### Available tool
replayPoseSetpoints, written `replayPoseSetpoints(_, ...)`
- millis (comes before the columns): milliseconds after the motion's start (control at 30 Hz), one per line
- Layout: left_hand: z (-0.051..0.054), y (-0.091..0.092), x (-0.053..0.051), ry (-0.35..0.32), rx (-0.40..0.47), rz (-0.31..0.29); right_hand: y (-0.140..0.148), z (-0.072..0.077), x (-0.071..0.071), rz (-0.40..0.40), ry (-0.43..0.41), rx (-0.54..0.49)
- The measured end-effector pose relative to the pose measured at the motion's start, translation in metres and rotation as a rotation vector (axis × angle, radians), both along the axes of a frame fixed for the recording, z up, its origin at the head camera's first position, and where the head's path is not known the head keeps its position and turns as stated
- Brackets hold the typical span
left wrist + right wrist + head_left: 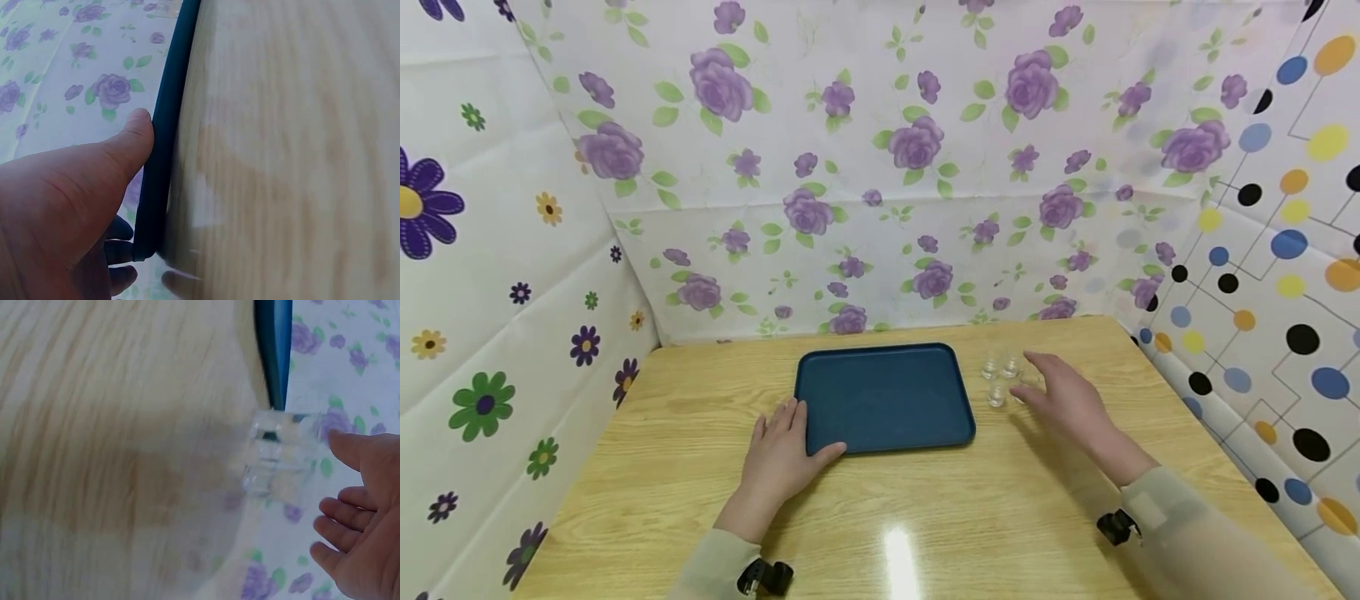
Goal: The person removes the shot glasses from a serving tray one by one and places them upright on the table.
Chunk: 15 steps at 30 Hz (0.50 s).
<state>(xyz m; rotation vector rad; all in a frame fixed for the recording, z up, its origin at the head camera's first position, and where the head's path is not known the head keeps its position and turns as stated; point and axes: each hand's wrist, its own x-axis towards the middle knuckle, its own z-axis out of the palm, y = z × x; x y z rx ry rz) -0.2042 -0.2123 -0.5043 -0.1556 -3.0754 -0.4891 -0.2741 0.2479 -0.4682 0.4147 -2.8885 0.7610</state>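
Note:
A dark blue rectangular tray [883, 398] lies flat on the wooden table. At its near left corner is my left hand [781, 454], fingers along the left rim and thumb against the front edge; the left wrist view shows that thumb touching the tray's side [167, 119]. Several small clear glasses [996, 393] stand close together just right of the tray. Beside them on the right, my right hand [1067, 404] is held with thumb and fingers apart, holding nothing. In the right wrist view the glasses [281, 481] overlap, and a gap separates them from the fingers.
The wooden tabletop [700, 492] reaches a flowered cloth [865, 167] at the back. Patterned cloths hang at left and right, the right one dotted [1300, 337]. Light glares on the table near the front.

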Motion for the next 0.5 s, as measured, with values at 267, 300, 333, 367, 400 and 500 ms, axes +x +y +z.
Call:
replayPoseSetpoints(267, 0.001, 0.002, -0.004, -0.019, -0.039, 0.004, -0.034, 0.001, 0.007, 0.093, 0.19, 0.094)
replayPoseSetpoints(300, 0.001, 0.002, -0.004, -0.023, -0.04, 0.004, -0.038, 0.001, 0.008, 0.102, 0.195, 0.103)
replayPoseSetpoints(333, 0.002, 0.002, -0.004, -0.028, -0.042, 0.003, -0.042, 0.001, 0.008, 0.108, 0.2, 0.113)
replayPoseSetpoints(367, 0.003, 0.003, -0.003, -0.033, -0.044, 0.001, -0.046, 0.0, 0.009, 0.114, 0.203, 0.124)
replayPoseSetpoints(400, 0.004, 0.003, -0.004, -0.034, -0.046, -0.002, -0.05, 0.0, 0.009, 0.12, 0.203, 0.129)
replayPoseSetpoints(500, 0.008, 0.003, -0.004, -0.022, -0.044, -0.017, -0.062, 0.001, 0.01, 0.131, 0.182, 0.155)
